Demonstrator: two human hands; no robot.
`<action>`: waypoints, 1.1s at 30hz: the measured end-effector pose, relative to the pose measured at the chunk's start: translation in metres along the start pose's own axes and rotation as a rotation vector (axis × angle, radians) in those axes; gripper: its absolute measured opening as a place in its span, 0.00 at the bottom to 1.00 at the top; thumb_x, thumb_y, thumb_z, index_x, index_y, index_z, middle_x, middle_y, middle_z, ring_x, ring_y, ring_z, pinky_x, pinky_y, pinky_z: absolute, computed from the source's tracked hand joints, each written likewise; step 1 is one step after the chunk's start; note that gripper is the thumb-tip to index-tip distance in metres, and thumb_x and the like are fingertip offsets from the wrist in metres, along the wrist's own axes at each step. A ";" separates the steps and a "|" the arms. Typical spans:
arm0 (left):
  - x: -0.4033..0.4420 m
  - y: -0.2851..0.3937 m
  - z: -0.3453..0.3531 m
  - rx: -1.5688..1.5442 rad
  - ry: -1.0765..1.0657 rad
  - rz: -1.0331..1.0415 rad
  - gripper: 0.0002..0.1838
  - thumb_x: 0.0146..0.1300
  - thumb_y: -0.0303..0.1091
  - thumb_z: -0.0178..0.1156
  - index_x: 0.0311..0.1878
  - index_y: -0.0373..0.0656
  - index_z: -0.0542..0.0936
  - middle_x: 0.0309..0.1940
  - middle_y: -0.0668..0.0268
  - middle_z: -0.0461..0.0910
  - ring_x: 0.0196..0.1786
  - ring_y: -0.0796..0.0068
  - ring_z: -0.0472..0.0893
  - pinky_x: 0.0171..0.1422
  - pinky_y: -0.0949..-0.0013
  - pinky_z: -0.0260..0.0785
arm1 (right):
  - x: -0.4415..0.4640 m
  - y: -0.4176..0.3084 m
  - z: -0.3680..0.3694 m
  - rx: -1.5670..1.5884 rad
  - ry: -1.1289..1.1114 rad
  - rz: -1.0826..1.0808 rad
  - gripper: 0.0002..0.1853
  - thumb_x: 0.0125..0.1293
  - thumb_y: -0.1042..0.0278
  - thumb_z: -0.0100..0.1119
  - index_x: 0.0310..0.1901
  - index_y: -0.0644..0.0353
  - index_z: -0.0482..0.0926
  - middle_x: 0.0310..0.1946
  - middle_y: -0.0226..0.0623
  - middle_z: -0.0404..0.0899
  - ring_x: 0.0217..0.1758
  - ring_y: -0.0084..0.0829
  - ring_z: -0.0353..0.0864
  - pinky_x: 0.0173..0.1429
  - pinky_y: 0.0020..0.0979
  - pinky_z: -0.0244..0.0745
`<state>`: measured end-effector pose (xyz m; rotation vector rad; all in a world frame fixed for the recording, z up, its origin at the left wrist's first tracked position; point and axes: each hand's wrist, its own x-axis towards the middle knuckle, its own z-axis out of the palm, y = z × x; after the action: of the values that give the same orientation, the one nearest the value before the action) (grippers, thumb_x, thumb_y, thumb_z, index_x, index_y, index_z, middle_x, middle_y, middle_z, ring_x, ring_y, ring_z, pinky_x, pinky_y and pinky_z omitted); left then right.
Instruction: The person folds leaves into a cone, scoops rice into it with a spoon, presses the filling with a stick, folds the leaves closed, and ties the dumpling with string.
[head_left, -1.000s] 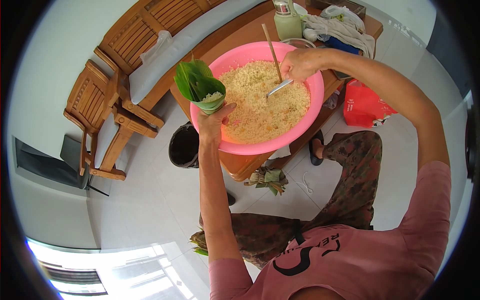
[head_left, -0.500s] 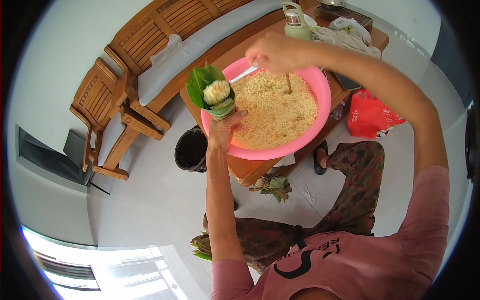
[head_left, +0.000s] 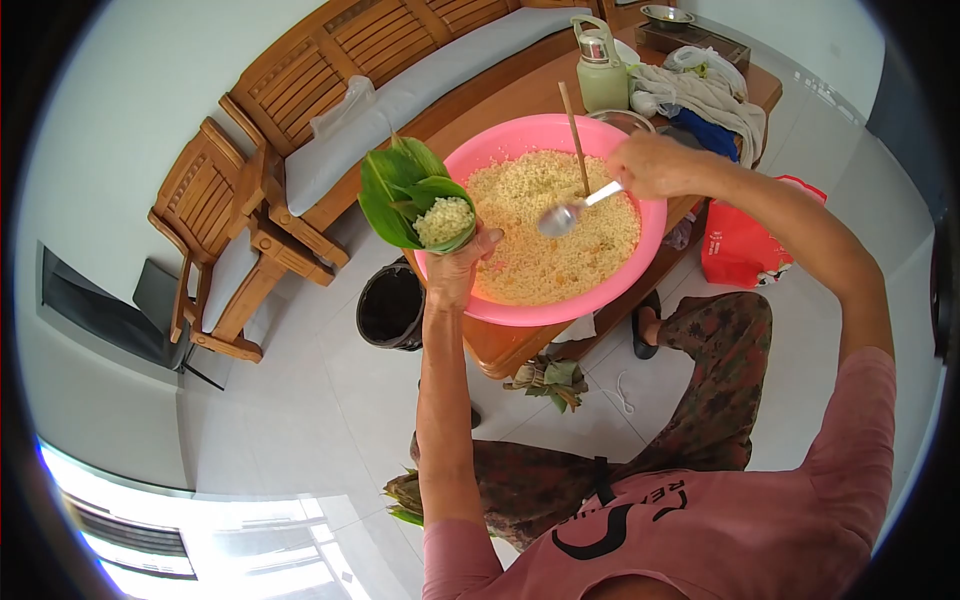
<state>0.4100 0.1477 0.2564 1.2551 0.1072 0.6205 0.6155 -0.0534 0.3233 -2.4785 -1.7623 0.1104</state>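
Observation:
My left hand [head_left: 459, 265] is wrapped round a green leaf cone [head_left: 392, 190] at the left rim of the pink basin [head_left: 652, 240]. Pale rice [head_left: 444, 221] fills the mouth of the cone. In my right hand [head_left: 650, 165] is the handle of a metal spoon [head_left: 560, 219], whose bowl hangs over the basin and looks bare of rice. The basin holds a broad bed of rice grains [head_left: 535, 262] with some orange bits. A thin wooden stick [head_left: 574, 135] stands upright in the rice, a little left of my right hand.
The basin sits on a wooden table [head_left: 500, 350]. Behind it are a green flask [head_left: 602, 75] and cloths [head_left: 700, 95]. A black bin [head_left: 391, 310], a leaf bundle [head_left: 552, 378] and a red bag [head_left: 740, 245] are lower down. A wooden bench [head_left: 330, 70] stands left.
The spoon has moved right and down from the cone to over the basin. The rice lump at the cone's mouth now sits lower inside the leaf.

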 end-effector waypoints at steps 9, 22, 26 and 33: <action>0.004 -0.003 0.029 0.039 -0.062 -0.091 0.15 0.45 0.22 0.68 0.33 0.44 0.72 0.23 0.72 0.69 0.25 0.79 0.69 0.28 0.73 0.62 | 0.010 0.009 0.029 -0.068 -0.194 0.032 0.14 0.53 0.59 0.60 0.31 0.64 0.79 0.27 0.49 0.77 0.35 0.48 0.77 0.40 0.39 0.72; -0.003 -0.003 0.029 0.142 0.027 -0.095 0.15 0.42 0.22 0.68 0.32 0.46 0.74 0.21 0.74 0.71 0.21 0.83 0.67 0.24 0.77 0.57 | 0.047 -0.018 -0.014 0.734 0.618 -0.101 0.16 0.68 0.57 0.46 0.36 0.64 0.70 0.24 0.35 0.75 0.21 0.21 0.75 0.24 0.23 0.72; -0.002 -0.005 0.028 0.141 0.030 -0.083 0.15 0.42 0.20 0.67 0.32 0.46 0.74 0.21 0.74 0.71 0.21 0.82 0.68 0.24 0.76 0.59 | 0.019 -0.039 -0.078 0.970 0.740 -0.345 0.17 0.69 0.57 0.41 0.35 0.65 0.70 0.25 0.38 0.77 0.20 0.20 0.76 0.21 0.20 0.73; -0.002 -0.006 0.028 0.167 0.028 -0.080 0.15 0.40 0.22 0.68 0.30 0.46 0.73 0.20 0.75 0.69 0.19 0.83 0.66 0.23 0.78 0.55 | 0.032 -0.106 -0.057 0.962 0.462 -0.398 0.16 0.69 0.58 0.43 0.34 0.65 0.70 0.23 0.36 0.76 0.20 0.21 0.75 0.23 0.22 0.73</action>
<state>0.4222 0.1218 0.2596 1.3968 0.2353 0.5689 0.5333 0.0097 0.3926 -1.3317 -1.4541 0.2537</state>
